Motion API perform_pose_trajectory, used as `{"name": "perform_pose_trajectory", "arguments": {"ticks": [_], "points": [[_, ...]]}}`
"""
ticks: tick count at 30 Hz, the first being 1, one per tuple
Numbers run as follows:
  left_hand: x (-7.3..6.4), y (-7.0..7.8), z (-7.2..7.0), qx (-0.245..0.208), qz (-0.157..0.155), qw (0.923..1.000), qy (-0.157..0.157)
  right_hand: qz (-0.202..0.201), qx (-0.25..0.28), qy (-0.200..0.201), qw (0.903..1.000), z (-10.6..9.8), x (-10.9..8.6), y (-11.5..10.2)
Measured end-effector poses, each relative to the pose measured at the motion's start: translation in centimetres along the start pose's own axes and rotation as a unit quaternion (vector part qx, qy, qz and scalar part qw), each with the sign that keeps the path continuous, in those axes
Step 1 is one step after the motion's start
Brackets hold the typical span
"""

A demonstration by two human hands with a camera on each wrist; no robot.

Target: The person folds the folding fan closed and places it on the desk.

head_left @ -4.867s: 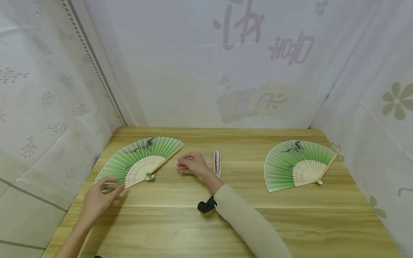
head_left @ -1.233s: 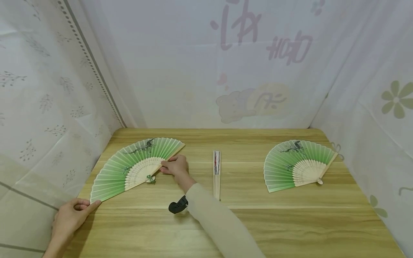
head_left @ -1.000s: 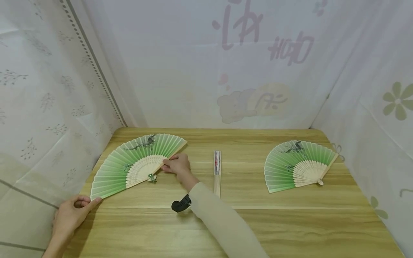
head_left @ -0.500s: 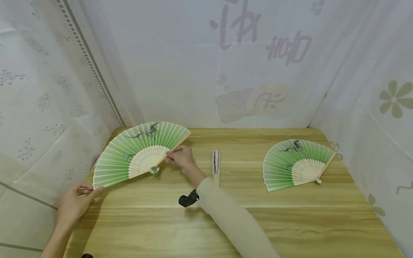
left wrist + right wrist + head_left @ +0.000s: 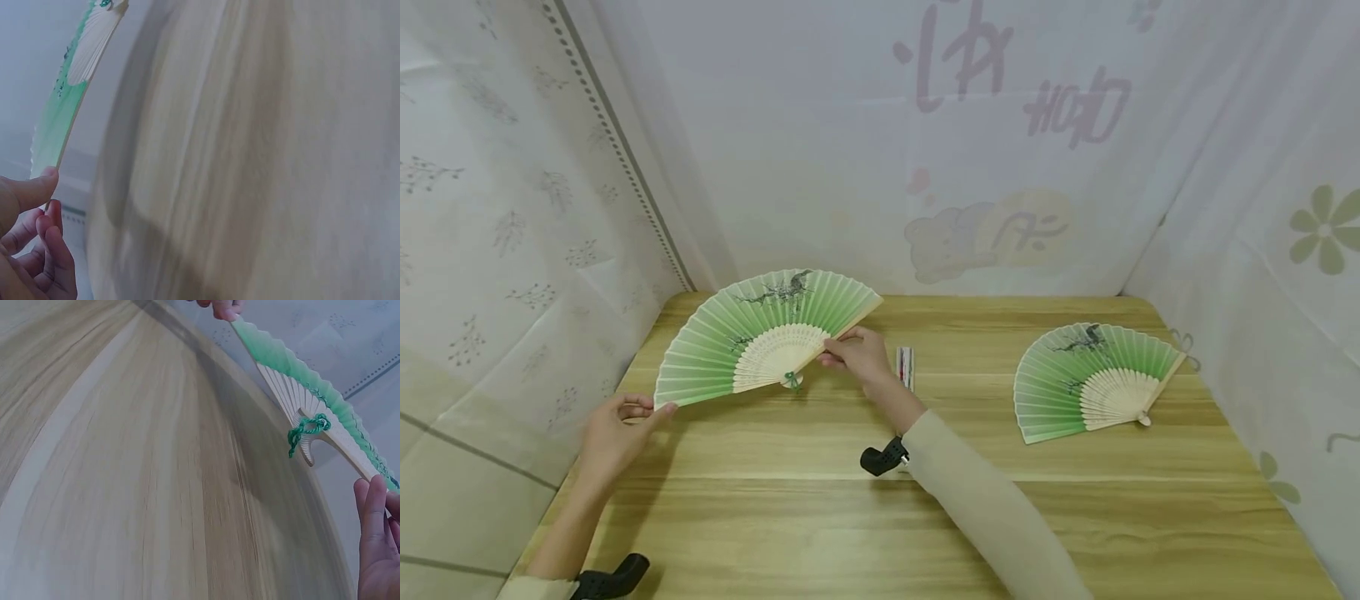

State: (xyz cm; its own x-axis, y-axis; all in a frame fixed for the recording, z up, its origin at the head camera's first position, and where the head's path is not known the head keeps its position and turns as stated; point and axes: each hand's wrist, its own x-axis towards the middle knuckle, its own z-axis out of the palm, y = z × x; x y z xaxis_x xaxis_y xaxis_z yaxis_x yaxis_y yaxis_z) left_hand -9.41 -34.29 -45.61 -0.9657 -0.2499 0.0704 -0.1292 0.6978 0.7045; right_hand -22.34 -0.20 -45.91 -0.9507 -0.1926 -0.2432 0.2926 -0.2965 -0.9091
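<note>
A spread green folding fan (image 5: 700, 358) with pale ribs, a dark branch print and a green cord at its pivot is held up off the table between both hands. My left hand (image 5: 617, 437) pinches its lower left corner between thumb and fingers. Near the middle of the right guard stick, my right hand (image 5: 863, 360) pinches the fan. In the left wrist view the fan (image 5: 62, 119) rises from the left thumb, seen nearly edge-on. The right wrist view shows the knotted green cord (image 5: 309, 428) hanging by the fan's pivot.
A second open green fan (image 5: 1101, 383) lies on the right of the wooden table (image 5: 1000, 517). Just behind my right wrist lies a folded fan (image 5: 906, 367), partly hidden by the arm. Patterned cloth (image 5: 820, 150) encloses the table at the back and both sides.
Both hands first reached the fan lying at the left and gripped it. It has since been lifted from the table and moved to the right. The other two fans have stayed put.
</note>
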Motion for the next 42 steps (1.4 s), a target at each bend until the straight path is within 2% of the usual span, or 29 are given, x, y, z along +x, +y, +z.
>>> {"name": "perform_pose_trajectory", "arguments": {"ticks": [5, 12, 16, 27, 34, 42], "points": [[0.7, 1.5, 1.5, -0.007, 0.025, 0.9997, -0.002, -0.006, 0.007, -0.011, 0.9999, -2.7, -0.8, -0.6], [1.7, 3.7, 3.4, -0.044, 0.059, 0.9972, -0.008, -0.024, 0.013, -0.001, 0.9996, -6.1, -1.8, -1.1], [2.4, 4.8, 4.5, -0.064, 0.066, 0.9958, -0.010, -0.042, 0.012, 0.009, 0.9990, -7.7, -2.4, -1.4], [4.0, 8.3, 7.7, -0.117, 0.061, 0.9901, -0.049, -0.078, 0.022, 0.035, 0.9960, -12.3, -3.8, -2.0], [4.6, 10.6, 9.9, -0.181, 0.048, 0.9802, -0.064, -0.100, 0.037, 0.050, 0.9931, -14.6, -5.0, -2.6], [4.8, 12.3, 12.0, -0.269, 0.023, 0.9602, -0.073, -0.104, 0.036, 0.072, 0.9913, -16.6, -6.2, -2.7]]}}
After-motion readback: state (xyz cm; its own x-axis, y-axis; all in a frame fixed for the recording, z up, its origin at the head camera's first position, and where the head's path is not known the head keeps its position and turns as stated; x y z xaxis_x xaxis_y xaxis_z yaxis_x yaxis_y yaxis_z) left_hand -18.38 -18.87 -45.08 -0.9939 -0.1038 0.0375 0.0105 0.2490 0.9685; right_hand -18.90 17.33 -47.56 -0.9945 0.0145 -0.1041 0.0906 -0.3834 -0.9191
